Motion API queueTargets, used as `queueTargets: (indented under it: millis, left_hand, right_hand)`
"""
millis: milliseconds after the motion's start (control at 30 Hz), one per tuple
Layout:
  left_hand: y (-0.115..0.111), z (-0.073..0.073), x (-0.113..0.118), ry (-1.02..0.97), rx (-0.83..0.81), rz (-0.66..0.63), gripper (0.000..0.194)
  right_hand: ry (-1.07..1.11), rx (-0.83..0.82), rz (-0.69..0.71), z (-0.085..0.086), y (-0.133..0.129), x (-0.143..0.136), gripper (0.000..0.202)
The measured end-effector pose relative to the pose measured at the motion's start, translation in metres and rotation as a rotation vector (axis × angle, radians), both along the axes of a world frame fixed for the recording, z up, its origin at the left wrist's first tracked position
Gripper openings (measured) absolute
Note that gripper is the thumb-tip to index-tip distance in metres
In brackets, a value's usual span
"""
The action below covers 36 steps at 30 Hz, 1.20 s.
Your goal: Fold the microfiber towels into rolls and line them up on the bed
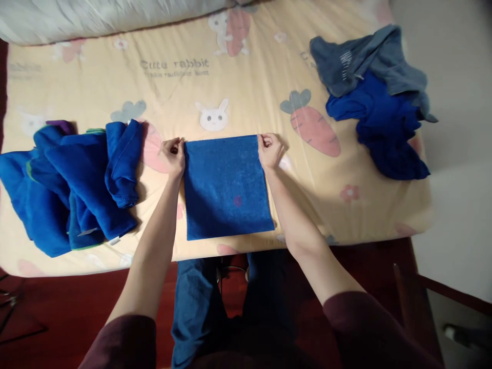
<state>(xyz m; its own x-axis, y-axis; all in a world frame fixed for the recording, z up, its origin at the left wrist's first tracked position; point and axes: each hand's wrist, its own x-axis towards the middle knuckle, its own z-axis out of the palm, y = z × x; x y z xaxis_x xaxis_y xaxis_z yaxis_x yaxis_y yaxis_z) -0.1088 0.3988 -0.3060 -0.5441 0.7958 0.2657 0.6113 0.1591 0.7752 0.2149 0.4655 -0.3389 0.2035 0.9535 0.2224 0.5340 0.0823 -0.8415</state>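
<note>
A blue cloth (228, 187), roughly square and nearly flat, lies near the front edge of the bed, with a small reddish mark toward its lower right. My left hand (175, 154) pinches its far left corner between thumb and fingers. At the far right corner, my right hand (270, 149) pinches the cloth in the same way. Both forearms reach along the cloth's sides. The far edge runs almost straight from one hand to the other.
The bed (253, 102) has a yellow rabbit-and-carrot sheet. Crumpled blue garments (84, 179) lie left. A grey cloth (369, 61) overlaps a blue one (388, 128) at right. White bedding (96, 18) lines the far edge.
</note>
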Motion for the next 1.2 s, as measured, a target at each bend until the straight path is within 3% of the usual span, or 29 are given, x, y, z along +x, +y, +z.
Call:
queueTargets:
  millis: [133,267,333,400,467,533,600,733,933,1033,1100,1200]
  left_hand:
    - [0.001,0.003,-0.001,-0.011,-0.019,-0.012,0.027]
    - [-0.02,0.025,0.018,0.128,-0.024,-0.036,0.038]
    - [-0.042,0.039,0.037,0.253,-0.081,-0.137,0.049]
    - [-0.063,0.048,0.054,0.348,-0.174,-0.325,0.058]
    - [-0.077,0.048,0.065,0.406,-0.252,-0.506,0.062]
    - [-0.084,0.042,0.067,0.44,-0.296,-0.593,0.063]
    - [-0.084,0.031,0.064,0.462,-0.307,-0.583,0.063]
    - [-0.082,0.015,0.059,0.478,-0.274,-0.431,0.063]
    - [-0.084,0.011,0.062,0.483,-0.274,-0.377,0.066]
    - [-0.084,0.012,0.061,0.483,-0.259,-0.374,0.065]
    - [-0.084,0.011,0.061,0.474,-0.252,-0.377,0.065]
    - [-0.084,0.01,0.06,0.469,-0.24,-0.383,0.065]
  right_hand:
    - [-0.034,0.023,-0.018,0.004,-0.002,-0.001,0.037]
    - [0.001,0.008,-0.055,0.008,-0.005,-0.002,0.036]
    - [0.006,-0.003,-0.066,0.009,-0.005,-0.003,0.034]
    - [0.008,-0.003,-0.069,0.009,-0.005,-0.003,0.034]
    - [0.016,-0.003,-0.068,0.01,-0.005,-0.003,0.034]
    - [0.02,-0.011,-0.063,0.011,-0.005,-0.003,0.035]
    - [0.016,-0.021,-0.062,0.012,-0.005,-0.003,0.034]
    - [0.002,-0.018,-0.082,0.008,-0.004,-0.003,0.031]
    - [0.028,-0.016,-0.129,0.003,0.004,-0.001,0.032]
    - [0.043,-0.018,-0.149,0.019,0.004,-0.004,0.034]
    - [-0.058,0.028,-0.142,0.035,-0.009,-0.011,0.039]
    - [-0.362,0.096,0.064,0.056,-0.048,-0.031,0.05]
